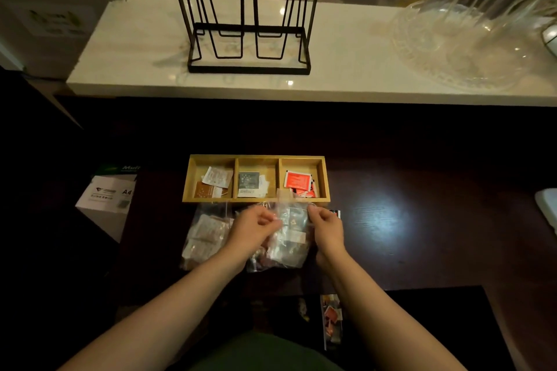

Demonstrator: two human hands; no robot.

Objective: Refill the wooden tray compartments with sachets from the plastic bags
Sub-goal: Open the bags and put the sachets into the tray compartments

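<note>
While our left hand [256,227] and right hand [327,224] pinch the bag [289,235] top between closed fingers, the tray [256,157] beyond holds sachets in all three compartments.

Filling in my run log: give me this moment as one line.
left hand + right hand: grip on middle plastic bag | wooden tray: sachets in all three compartments | second bag: lying untouched

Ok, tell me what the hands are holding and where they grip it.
Both hands hold one clear plastic bag of sachets: the left hand and the right hand each pinch its top edge, on opposite sides.
</note>
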